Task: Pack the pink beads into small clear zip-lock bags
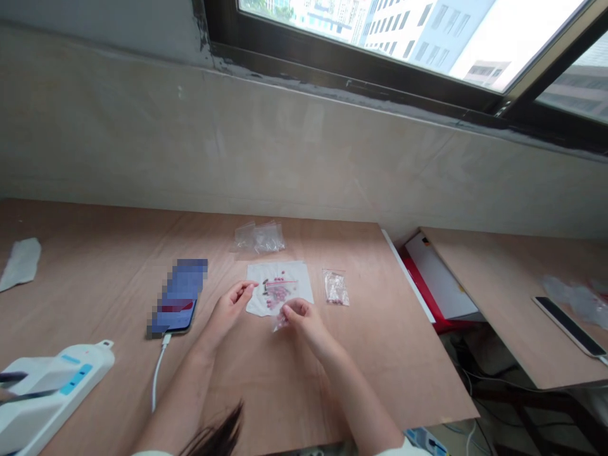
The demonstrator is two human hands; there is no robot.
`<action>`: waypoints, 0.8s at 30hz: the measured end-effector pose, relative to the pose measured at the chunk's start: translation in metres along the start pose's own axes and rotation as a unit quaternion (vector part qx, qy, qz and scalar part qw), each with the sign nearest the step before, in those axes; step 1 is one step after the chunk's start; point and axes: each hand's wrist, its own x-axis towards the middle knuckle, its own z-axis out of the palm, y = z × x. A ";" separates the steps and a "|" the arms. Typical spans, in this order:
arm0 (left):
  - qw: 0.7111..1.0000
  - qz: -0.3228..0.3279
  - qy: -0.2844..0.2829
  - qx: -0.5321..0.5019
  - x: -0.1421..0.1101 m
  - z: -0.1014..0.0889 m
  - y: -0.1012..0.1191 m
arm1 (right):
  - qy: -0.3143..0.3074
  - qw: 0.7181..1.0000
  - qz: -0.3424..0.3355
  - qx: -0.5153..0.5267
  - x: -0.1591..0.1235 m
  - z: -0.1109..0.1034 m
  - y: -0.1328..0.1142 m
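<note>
A white sheet point(254, 304) lies flat on the table, with several small pink-red beads point(280, 294) scattered over it. A thin pink strip also shows among them. At the sheet's left edge is my left hand point(231, 305), thumb and forefinger pinched together; whatever is between them is too small to make out. My right hand point(306, 320) pinches a small clear plastic bag point(280, 322) at the sheet's front edge. Another clear bag point(336, 288), with some reddish pieces in it, lies just right of the sheet. Behind the sheet rests a pile of clear bags point(266, 237).
A phone point(178, 297) on a white cable point(155, 380) lies to the left. A white power strip point(71, 380) sits at the near left, and a paper piece point(21, 263) at the far left. Past a gap, a second table point(498, 285) holds another device point(567, 324).
</note>
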 end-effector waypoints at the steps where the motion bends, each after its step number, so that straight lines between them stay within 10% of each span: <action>1: 1.000 -0.002 0.008 0.016 -0.001 -0.003 -0.006 | 0.031 0.999 -0.015 -0.010 0.002 -0.010 -0.003; 7: 0.991 -0.005 0.000 0.134 -0.004 -0.015 -0.039 | 0.258 0.949 -0.024 -0.178 0.021 -0.078 -0.028; 13: 0.975 0.065 0.026 0.211 -0.009 -0.009 -0.049 | 0.451 0.716 -0.009 -0.533 0.026 -0.076 -0.028; 24: 0.975 0.079 0.031 0.204 -0.015 -0.009 -0.045 | 0.167 0.738 -0.168 -0.632 0.120 0.024 -0.040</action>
